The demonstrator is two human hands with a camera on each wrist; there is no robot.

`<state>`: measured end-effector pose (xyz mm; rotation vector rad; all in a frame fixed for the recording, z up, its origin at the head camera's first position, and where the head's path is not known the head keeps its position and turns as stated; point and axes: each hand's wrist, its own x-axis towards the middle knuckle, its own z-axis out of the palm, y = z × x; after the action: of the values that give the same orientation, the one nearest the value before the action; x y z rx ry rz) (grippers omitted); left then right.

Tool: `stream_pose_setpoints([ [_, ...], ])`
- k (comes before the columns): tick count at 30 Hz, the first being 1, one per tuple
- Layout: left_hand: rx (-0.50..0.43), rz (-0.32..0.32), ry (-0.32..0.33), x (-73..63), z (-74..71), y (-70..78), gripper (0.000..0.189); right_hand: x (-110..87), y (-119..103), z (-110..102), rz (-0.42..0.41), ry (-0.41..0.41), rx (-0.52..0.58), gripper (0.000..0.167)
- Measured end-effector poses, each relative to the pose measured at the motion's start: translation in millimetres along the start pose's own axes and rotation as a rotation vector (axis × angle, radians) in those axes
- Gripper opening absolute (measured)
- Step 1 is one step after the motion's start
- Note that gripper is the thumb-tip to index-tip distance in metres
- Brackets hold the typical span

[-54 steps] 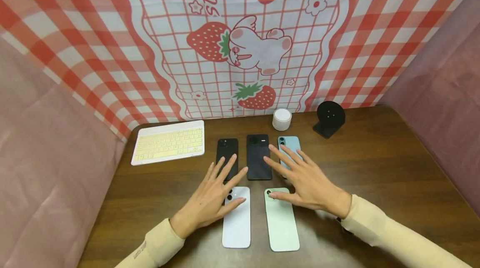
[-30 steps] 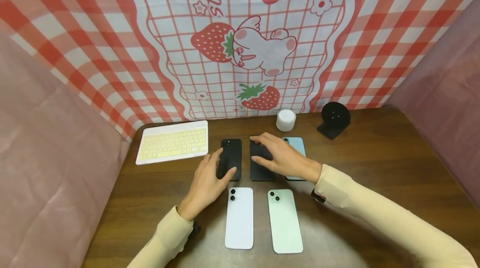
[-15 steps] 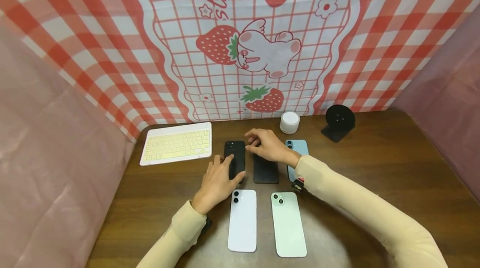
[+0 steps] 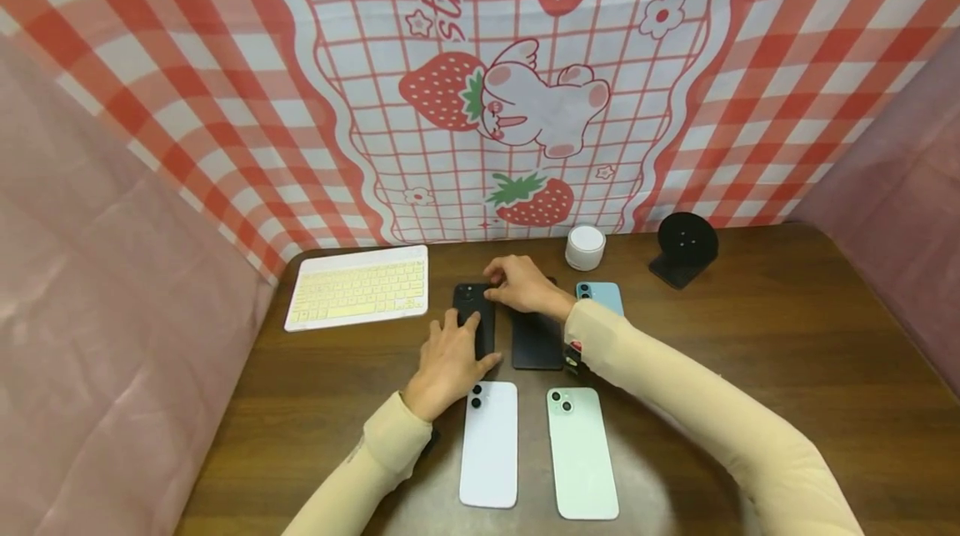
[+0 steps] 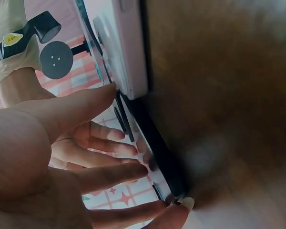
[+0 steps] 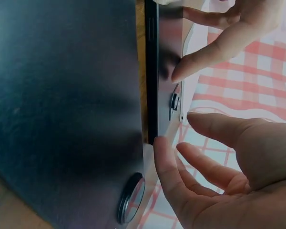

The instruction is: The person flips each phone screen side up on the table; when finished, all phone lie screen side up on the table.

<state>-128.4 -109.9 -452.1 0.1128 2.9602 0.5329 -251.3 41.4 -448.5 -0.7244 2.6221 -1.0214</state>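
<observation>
In the head view a small black phone (image 4: pixel 486 334) lies face down on the table. My left hand (image 4: pixel 448 361) grips its lower end across the width, thumb at the right corner and fingers at the left; one fingertip rests on its back. At its top right corner is my right hand (image 4: pixel 522 284), fingers loosely bent. In the right wrist view, a forefinger (image 6: pixel 163 152) reaches that corner while the thumb hovers over the back. A larger dark phone (image 4: pixel 537 348) lies under my right hand and is partly hidden.
A light blue phone (image 4: pixel 604 294) is partly covered by the right sleeve. Nearer lie a white phone (image 4: pixel 489 453) and a pale green phone (image 4: pixel 583 457). Along the back stand a white keyboard (image 4: pixel 358 286), a white round speaker (image 4: pixel 585 247) and a black disc-shaped stand (image 4: pixel 687 239).
Both hands were spread over the phones. My left hand has come to the small black phone's lower end; my right hand has moved left across the larger dark phone to the small one's corner.
</observation>
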Motion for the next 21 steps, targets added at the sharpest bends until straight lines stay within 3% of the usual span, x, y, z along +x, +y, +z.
stream_pose_setpoints([
  [7,0.017,-0.004,0.001,1.2,-0.4,5.1,0.082,5.6,-2.5,5.0,0.067,-0.054,-0.051,0.037],
  [21,-0.032,-0.025,-0.022,4.8,1.2,7.6,0.080,12.3,-3.5,10.8,0.072,-0.089,-0.125,0.042],
])
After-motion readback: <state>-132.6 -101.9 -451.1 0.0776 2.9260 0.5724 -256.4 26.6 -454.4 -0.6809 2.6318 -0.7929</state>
